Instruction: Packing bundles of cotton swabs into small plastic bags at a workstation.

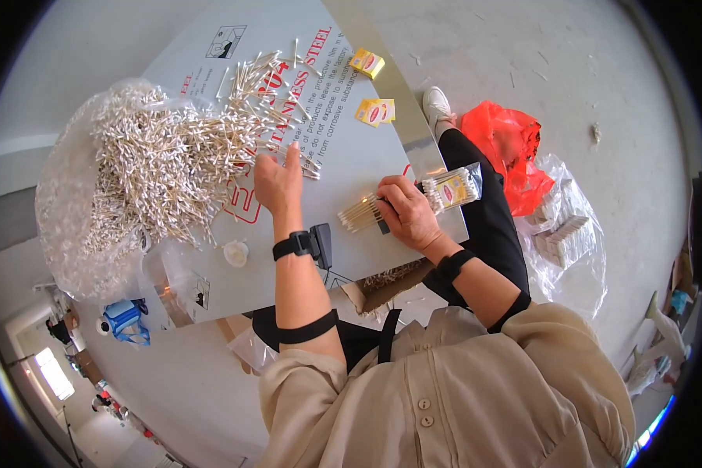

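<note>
A big heap of loose cotton swabs [152, 160] spills from a clear plastic bag [62, 257] across the left of the table. At the heap's right edge is my left hand [279, 183], its thumb held apart from the bent fingers; the fingertips are partly hidden. My right hand [407, 214] is closed over a row of cotton swabs [359, 214] near the table's right edge. Their right ends reach into a small clear packet [474, 181] with a yellow card [452, 190] in it. Scattered swabs [257, 74] lie beyond my left hand.
Small yellow cards [374, 111] and a yellow box [366, 62] lie at the table's right edge. A white round piece [235, 253] rests near the heap. On the floor to the right are a red plastic bag [499, 129] and a clear bag of packs [565, 238]. An open carton [382, 292] stands below the table's near edge.
</note>
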### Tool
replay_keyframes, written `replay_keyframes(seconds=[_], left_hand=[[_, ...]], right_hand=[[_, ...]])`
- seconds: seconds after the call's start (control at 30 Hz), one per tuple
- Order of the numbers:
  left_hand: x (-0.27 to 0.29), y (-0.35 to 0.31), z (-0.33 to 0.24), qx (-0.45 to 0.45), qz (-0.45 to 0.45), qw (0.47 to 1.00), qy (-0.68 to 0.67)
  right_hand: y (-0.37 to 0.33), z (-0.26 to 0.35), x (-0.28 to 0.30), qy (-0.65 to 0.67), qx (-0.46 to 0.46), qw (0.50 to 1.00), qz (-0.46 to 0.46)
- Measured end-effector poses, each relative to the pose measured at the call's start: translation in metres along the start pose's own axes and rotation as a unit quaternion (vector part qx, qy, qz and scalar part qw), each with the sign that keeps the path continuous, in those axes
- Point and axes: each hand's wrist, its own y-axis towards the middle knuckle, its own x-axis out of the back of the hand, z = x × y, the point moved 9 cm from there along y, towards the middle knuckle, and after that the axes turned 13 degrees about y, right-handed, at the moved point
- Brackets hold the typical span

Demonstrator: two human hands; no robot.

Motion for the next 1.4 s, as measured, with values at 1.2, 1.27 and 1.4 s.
replay_keyframes(seconds=[1.2,1.27,1.4], left_hand=[[-0.025,-0.071,-0.014,-0.237,0.141,0.96,-0.055],[-0.019,-0.066,-0.012,-0.215,0.104,0.969,-0.056],[-0.007,-0.063,-0.02,-0.214,0.061,0.974,0.038]], right_hand=[[0.0,-0.001,-0.001,-0.001,0.005,1.0,-0.015],[0.001,0.0,-0.002,-0.002,0.007,1.0,-0.011],[0.0,-0.002,-0.001,-0.006,0.002,1.0,-0.005]])
